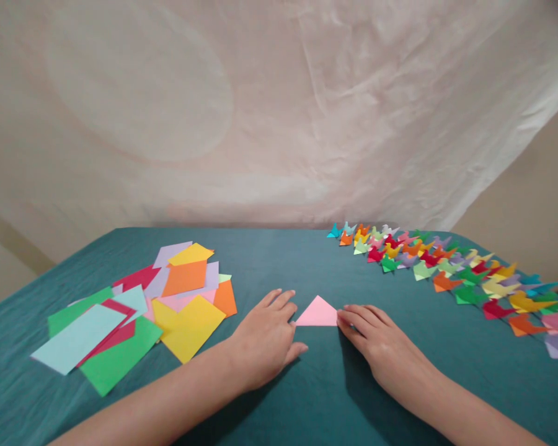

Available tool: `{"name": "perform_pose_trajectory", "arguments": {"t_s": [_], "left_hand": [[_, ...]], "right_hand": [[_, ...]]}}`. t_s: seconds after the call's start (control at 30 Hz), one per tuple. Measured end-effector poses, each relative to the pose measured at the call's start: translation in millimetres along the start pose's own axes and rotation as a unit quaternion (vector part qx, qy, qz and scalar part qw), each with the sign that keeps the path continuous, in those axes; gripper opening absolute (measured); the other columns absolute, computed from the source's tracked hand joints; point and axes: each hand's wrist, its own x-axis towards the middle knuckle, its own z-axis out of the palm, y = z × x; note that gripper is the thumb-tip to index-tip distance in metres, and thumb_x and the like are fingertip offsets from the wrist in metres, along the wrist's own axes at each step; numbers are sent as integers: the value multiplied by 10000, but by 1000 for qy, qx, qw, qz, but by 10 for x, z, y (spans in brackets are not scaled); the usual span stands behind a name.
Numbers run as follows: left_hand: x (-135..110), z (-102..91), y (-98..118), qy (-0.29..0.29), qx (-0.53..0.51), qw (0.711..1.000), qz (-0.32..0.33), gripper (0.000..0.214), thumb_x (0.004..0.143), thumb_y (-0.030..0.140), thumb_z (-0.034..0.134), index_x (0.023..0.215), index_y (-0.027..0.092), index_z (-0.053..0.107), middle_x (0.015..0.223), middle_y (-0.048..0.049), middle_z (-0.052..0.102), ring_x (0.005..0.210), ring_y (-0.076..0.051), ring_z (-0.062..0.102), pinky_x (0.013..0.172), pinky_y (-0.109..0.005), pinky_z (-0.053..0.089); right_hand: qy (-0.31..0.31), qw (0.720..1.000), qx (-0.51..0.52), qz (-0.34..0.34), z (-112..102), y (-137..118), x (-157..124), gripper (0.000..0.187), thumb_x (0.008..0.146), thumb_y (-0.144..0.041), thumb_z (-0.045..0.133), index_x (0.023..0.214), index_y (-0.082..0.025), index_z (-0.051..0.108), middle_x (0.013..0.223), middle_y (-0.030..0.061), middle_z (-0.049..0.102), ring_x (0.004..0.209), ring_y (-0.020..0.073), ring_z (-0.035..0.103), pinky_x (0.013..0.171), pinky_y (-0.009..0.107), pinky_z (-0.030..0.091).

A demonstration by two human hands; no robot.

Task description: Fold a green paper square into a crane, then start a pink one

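A pink sheet of origami paper (318, 313), folded into a triangle, lies on the cloth with its point away from me. My left hand (267, 337) rests at its left corner, palm down. The fingers there are stretched out and the thumb stands apart, with nothing gripped. At the right corner, my right hand (376, 341) has its fingers closed together, pinching the paper's edge between thumb and fingertips. Both outer corners of the triangle are partly covered by my fingers.
Loose coloured paper sheets (188, 325) lie overlapping on the left. Rows of small folded paper birds (446, 282) in many colours stand along the right side. A dark green cloth (279, 260) covers the table, and a pale fabric sheet (270, 124) hangs behind it.
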Motion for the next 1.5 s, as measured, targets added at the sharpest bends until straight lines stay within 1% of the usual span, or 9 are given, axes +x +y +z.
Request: {"name": "perform_pose_trajectory", "arguments": {"t_s": [0.37, 0.47, 0.63, 0.73, 0.9, 1.13, 1.27, 1.4, 1.5], "left_hand": [[6, 101, 59, 12, 1, 1000, 11, 207, 822, 292, 561, 850, 122, 675, 1046, -112, 636, 1150, -271, 477, 1017, -388, 282], [25, 100, 60, 23, 3, 1000, 9, 190, 818, 276, 567, 866, 120, 666, 1004, -114, 642, 1080, -266, 520, 976, -383, 333], [97, 158, -18, 45, -41, 997, -49, 262, 883, 316, 474, 773, 131, 623, 795, -81, 619, 797, -222, 583, 761, -367, 454], [121, 270, -68, 73, -117, 987, -86, 247, 828, 391, 562, 888, 152, 577, 903, -63, 608, 829, -216, 573, 732, -346, 468], [125, 412, -88, 115, -219, 966, -71, 409, 809, 327, 606, 1160, 185, 452, 1138, -68, 570, 1039, -208, 532, 908, -355, 417], [125, 397, -91, 104, -270, 957, -32, 319, 847, 245, 550, 1152, 202, 467, 1151, -42, 579, 1048, -190, 532, 930, -339, 407], [125, 384, -82, 107, -285, 953, -8, 293, 853, 177, 516, 1143, 204, 477, 1091, -46, 589, 986, -184, 552, 887, -326, 437], [119, 419, -70, 135, -340, 931, 2, 338, 860, 108, 465, 1174, 232, 452, 1153, -47, 514, 992, -143, 553, 865, -268, 460], [114, 467, -67, 160, -372, 914, 5, 387, 851, 86, 460, 1203, 242, 418, 1208, -50, 470, 1015, -129, 550, 894, -262, 454]], "right_hand": [[-20, 997, -62, 30, -33, 38, -16, 246, 764, -23, 475, 860, -108, 684, 871, 118, 636, 923, 238, 545, 790, 358, 430], [-12, 998, -24, 49, -7, 60, -20, 240, 780, -31, 477, 832, -129, 690, 847, 100, 632, 893, 225, 548, 779, 346, 424], [51, 988, 92, 112, 14, 85, -10, 262, 803, -42, 452, 728, -168, 669, 784, 51, 638, 803, 183, 561, 783, 334, 408], [57, 976, 144, 155, 7, 73, 11, 253, 823, -63, 418, 786, -180, 639, 808, 39, 640, 794, 177, 569, 762, 333, 412], [39, 959, 217, 179, 45, 32, 30, 173, 855, -187, 469, 996, -185, 570, 933, 58, 628, 851, 182, 575, 769, 333, 444], [35, 947, 271, 171, 137, 2, -2, 304, 843, -220, 499, 1146, -193, 492, 1085, 91, 586, 992, 216, 542, 865, 394, 438], [42, 934, 291, 201, 175, 11, -15, 412, 827, -254, 528, 1225, -199, 433, 1148, 102, 555, 1043, 229, 522, 901, 403, 428], [43, 917, 335, 214, 144, 9, -7, 393, 838, -279, 529, 1214, -207, 440, 1059, 81, 590, 972, 215, 546, 857, 375, 440], [41, 907, 365, 206, 80, -4, 23, 197, 872, -280, 489, 1048, -214, 549, 905, 49, 620, 861, 194, 560, 791, 344, 436]]}}
